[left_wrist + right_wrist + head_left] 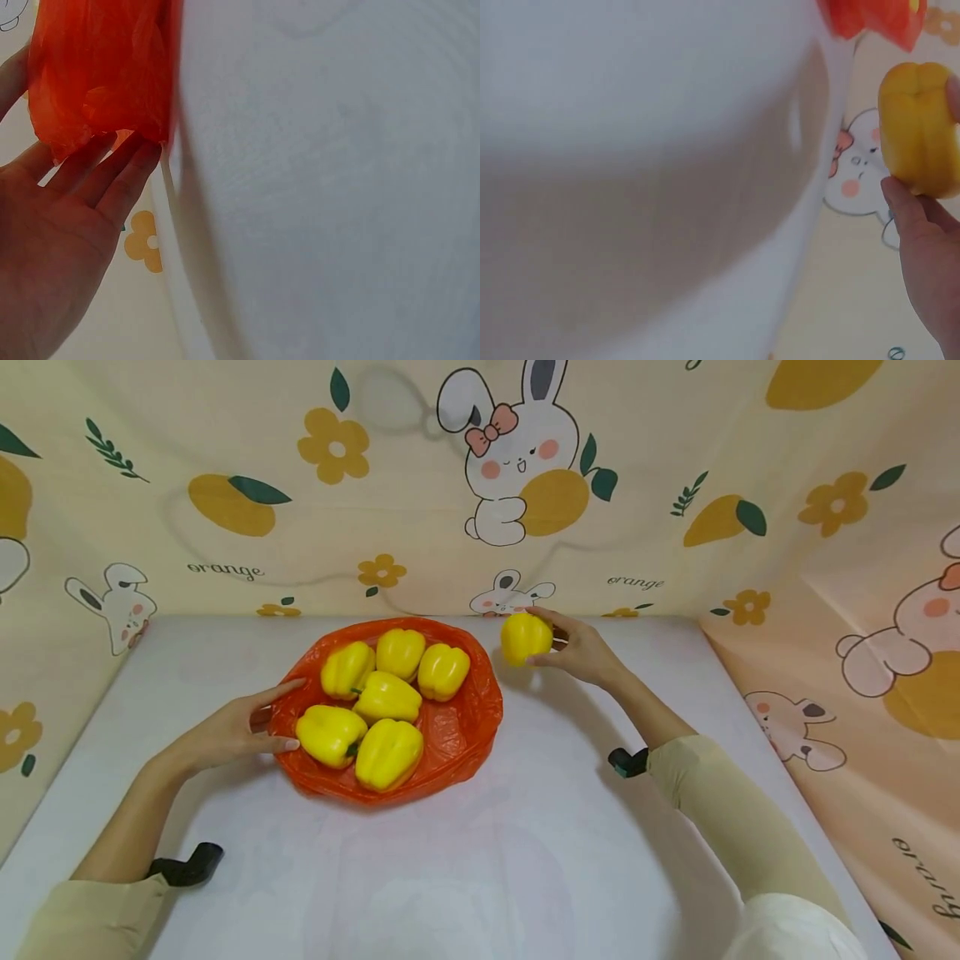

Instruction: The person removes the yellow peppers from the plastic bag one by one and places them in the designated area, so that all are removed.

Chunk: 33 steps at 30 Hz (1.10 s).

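A red plastic bag (450, 735) lies opened out on the table, its rim spread round several yellow bell peppers (387, 697). At its left edge my left hand (232, 731) touches the rim, thumb and index finger spread apart. The left wrist view has the fingers (112, 176) of this hand fairly straight against the side of the bag (101, 75). Right of the bag, my right hand (581, 647) grips another yellow bell pepper (525, 639) between thumb and fingers. That pepper (915, 127) is held off the table in the right wrist view.
The white table (465, 877) meets a cloth backdrop (405, 527) with rabbits and flowers at the back, and similar cloth at both sides. Dark wrist-worn devices show near the left forearm (112, 843) and the right sleeve (697, 777).
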### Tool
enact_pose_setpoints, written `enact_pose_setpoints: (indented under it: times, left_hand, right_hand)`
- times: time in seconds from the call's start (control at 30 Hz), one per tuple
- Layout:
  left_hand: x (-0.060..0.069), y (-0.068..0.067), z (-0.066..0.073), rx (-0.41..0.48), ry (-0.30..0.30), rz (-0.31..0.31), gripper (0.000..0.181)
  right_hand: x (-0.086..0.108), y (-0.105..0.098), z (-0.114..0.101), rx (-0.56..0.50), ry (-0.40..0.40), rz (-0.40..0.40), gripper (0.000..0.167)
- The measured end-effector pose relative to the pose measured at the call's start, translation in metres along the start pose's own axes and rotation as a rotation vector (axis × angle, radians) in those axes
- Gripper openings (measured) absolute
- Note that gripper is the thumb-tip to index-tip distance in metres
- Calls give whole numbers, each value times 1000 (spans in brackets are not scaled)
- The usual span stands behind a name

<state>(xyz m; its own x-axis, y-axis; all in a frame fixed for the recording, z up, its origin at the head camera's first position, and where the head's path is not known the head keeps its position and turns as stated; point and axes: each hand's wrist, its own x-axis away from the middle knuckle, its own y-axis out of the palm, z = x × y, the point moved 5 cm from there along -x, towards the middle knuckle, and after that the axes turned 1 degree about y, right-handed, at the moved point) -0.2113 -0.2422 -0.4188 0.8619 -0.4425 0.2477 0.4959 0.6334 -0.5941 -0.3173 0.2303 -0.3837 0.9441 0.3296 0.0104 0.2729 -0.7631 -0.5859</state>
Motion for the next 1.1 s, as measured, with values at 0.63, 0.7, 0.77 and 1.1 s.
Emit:
enact_pose_setpoints:
  times: [0.63,0.7,0.77,1.1]
  left_hand:
    - [-3,4,-1,-2,-15,1,92]
    - [-2,6,-3,-9,-23,-7,93]
    - [-2,7,-4,-18,-28,-11,93]
    - [-6,1,0,-33,-9,7,92]
  right_hand:
    - [-24,-8,35,-24,18,50,80]
    - [-28,-6,41,-39,34,29,81]
    - [-30,-4,45,-39,58,17,82]
    - [-36,-14,49,-5,99,62,82]
